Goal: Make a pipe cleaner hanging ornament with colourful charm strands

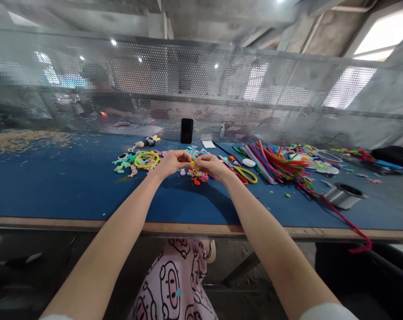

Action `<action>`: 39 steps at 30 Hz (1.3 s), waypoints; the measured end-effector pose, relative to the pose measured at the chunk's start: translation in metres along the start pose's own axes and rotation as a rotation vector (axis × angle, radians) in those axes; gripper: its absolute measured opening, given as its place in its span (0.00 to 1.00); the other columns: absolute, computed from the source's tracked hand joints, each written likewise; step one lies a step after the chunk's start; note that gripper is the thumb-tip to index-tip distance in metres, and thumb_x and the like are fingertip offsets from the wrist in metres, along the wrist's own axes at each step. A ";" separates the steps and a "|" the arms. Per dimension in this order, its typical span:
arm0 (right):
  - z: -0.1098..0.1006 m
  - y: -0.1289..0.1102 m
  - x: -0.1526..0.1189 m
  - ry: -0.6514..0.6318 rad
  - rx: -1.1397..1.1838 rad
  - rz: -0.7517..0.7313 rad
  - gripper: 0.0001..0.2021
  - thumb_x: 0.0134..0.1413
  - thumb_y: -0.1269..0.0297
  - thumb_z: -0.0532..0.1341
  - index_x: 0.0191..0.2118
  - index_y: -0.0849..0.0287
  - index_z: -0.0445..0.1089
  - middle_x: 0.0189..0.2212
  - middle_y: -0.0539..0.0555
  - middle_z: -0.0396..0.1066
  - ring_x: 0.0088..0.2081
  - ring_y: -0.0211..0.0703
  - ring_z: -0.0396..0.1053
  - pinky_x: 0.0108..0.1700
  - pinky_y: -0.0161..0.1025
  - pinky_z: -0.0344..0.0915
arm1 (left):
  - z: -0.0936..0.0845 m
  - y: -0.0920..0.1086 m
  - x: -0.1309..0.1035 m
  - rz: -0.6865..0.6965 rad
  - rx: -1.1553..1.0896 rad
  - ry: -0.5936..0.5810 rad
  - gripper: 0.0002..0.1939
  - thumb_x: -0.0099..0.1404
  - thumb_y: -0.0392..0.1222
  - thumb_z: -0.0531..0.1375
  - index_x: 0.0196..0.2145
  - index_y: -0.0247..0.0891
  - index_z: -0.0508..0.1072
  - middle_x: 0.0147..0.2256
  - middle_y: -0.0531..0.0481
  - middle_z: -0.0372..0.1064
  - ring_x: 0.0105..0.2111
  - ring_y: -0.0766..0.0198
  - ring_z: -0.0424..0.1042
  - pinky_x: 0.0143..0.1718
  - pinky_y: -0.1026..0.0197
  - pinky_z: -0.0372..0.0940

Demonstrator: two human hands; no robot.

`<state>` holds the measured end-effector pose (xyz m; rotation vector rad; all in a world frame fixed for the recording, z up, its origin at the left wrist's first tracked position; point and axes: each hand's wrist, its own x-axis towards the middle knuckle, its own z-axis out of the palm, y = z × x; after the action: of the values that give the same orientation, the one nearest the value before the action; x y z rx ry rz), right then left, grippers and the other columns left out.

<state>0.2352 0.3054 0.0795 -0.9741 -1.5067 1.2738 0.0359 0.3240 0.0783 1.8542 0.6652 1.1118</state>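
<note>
My left hand (173, 163) and my right hand (213, 166) meet above the blue table, fingers pinched round a small yellow piece (194, 166) between them. Its shape is mostly covered by the fingertips. Beneath and just in front of the hands lies a pile of small orange and pink pieces (198, 178). Beside my left hand is a yellow ring (147, 160) among green and pink pieces. A yellow loop (246, 175) and a white oval object (248, 163) lie to the right of my right hand.
A black phone (187, 130) stands against the perforated metal screen (201, 80). Right of centre lies a bundle of coloured fuzzy stems (271, 162). A wire spool (344, 196) sits farther right, near a red stem (348, 221) hanging over the table edge (201, 228).
</note>
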 end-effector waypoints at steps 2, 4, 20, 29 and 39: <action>0.000 -0.001 -0.001 -0.023 -0.024 -0.006 0.15 0.34 0.54 0.72 0.24 0.59 0.72 0.21 0.48 0.70 0.24 0.34 0.64 0.30 0.35 0.60 | -0.001 0.001 0.000 0.008 0.009 -0.032 0.14 0.48 0.47 0.73 0.29 0.38 0.76 0.27 0.50 0.75 0.29 0.64 0.72 0.36 0.60 0.67; 0.000 -0.002 -0.003 -0.035 -0.047 -0.010 0.14 0.36 0.54 0.71 0.24 0.59 0.72 0.20 0.47 0.69 0.24 0.34 0.64 0.30 0.35 0.60 | -0.001 0.003 -0.001 0.014 0.023 -0.059 0.13 0.49 0.46 0.73 0.28 0.38 0.76 0.27 0.51 0.74 0.29 0.64 0.71 0.35 0.60 0.67; 0.002 0.003 0.002 0.036 -0.063 -0.030 0.14 0.35 0.53 0.70 0.23 0.59 0.72 0.19 0.47 0.67 0.22 0.32 0.59 0.26 0.34 0.53 | -0.003 -0.004 0.001 0.015 0.032 -0.023 0.16 0.52 0.50 0.72 0.30 0.38 0.74 0.27 0.51 0.72 0.28 0.65 0.70 0.33 0.62 0.64; 0.002 0.012 0.007 0.092 -0.148 -0.126 0.16 0.41 0.50 0.69 0.25 0.59 0.74 0.21 0.50 0.71 0.23 0.35 0.63 0.27 0.35 0.59 | 0.004 -0.005 0.001 -0.018 0.027 0.093 0.15 0.55 0.50 0.70 0.33 0.36 0.77 0.32 0.46 0.77 0.34 0.61 0.75 0.42 0.57 0.69; 0.012 0.011 0.005 0.158 -0.386 -0.098 0.07 0.44 0.64 0.65 0.21 0.57 0.68 0.18 0.51 0.72 0.21 0.39 0.67 0.24 0.36 0.61 | 0.011 -0.021 0.006 -0.074 0.142 0.154 0.08 0.52 0.42 0.69 0.29 0.36 0.79 0.28 0.48 0.77 0.29 0.61 0.73 0.33 0.60 0.67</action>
<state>0.2226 0.3086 0.0692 -1.2001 -1.6857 0.8296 0.0478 0.3349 0.0602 1.8589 0.9144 1.1932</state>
